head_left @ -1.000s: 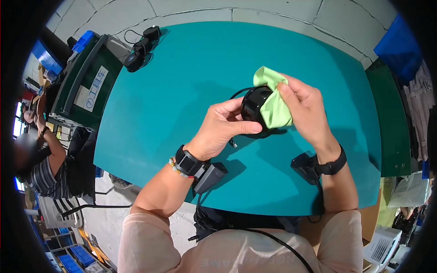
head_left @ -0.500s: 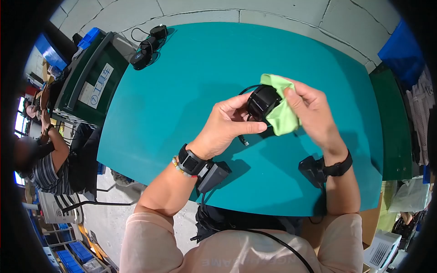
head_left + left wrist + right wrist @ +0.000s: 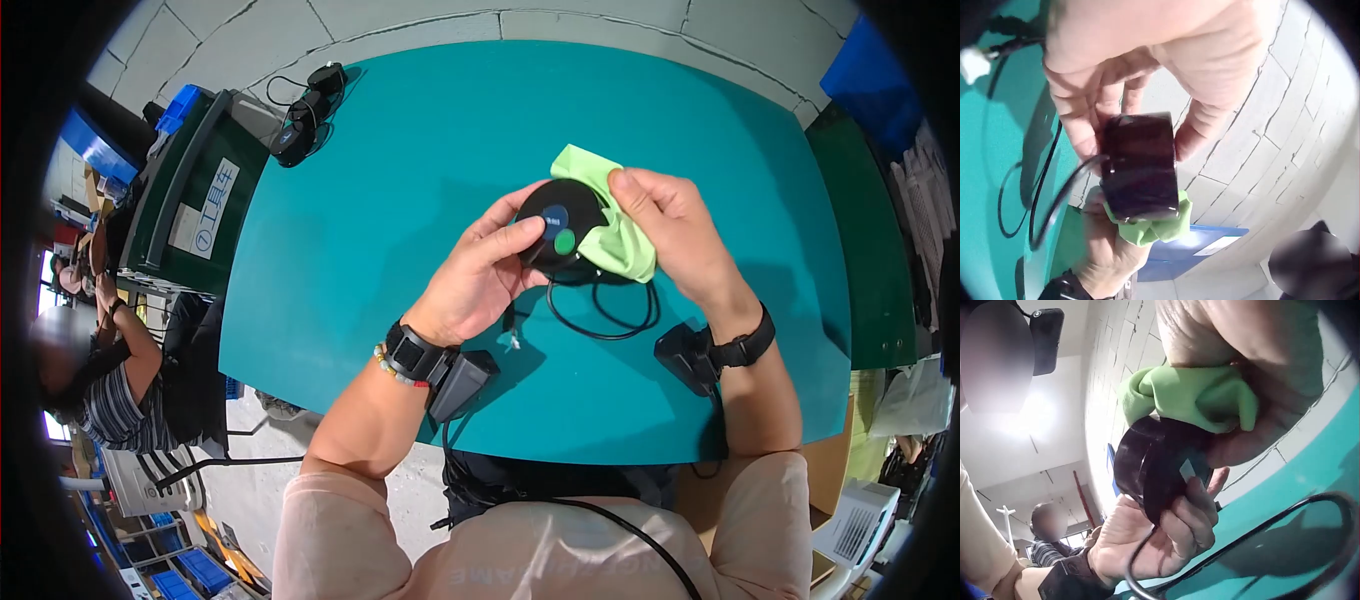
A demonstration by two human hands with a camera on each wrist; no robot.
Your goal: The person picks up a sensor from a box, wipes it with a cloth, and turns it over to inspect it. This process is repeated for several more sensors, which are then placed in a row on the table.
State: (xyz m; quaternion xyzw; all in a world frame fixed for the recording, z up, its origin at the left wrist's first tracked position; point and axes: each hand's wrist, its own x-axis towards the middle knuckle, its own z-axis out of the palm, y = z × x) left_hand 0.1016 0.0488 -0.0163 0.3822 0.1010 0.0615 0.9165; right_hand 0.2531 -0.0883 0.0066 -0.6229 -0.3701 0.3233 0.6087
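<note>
My left hand (image 3: 470, 275) grips a round black puck-shaped device (image 3: 582, 200), its thumb lying over the flat face and the other fingers behind. That face carries a blue round label (image 3: 553, 215) and a green round sticker (image 3: 565, 243), and it is turned up toward the head camera. Pinched in my right hand (image 3: 685, 235), a light green cloth (image 3: 628, 245) lies against the device's right side. A black cable (image 3: 600, 336) loops down from the device over the table. In the left wrist view the device's glossy dark side wall (image 3: 1141, 165) shows.
The teal table (image 3: 430, 130) stands against a block wall. Several black devices with cables (image 3: 292, 145) sit at its far left corner. A dark green bin with a label (image 3: 205, 210) is beside the left edge. Another person (image 3: 125, 390) sits beyond it.
My left hand has turned the device, so its labelled flat face now shows instead of its side. The thumb has moved onto that face. The cloth stays at the device's right side.
</note>
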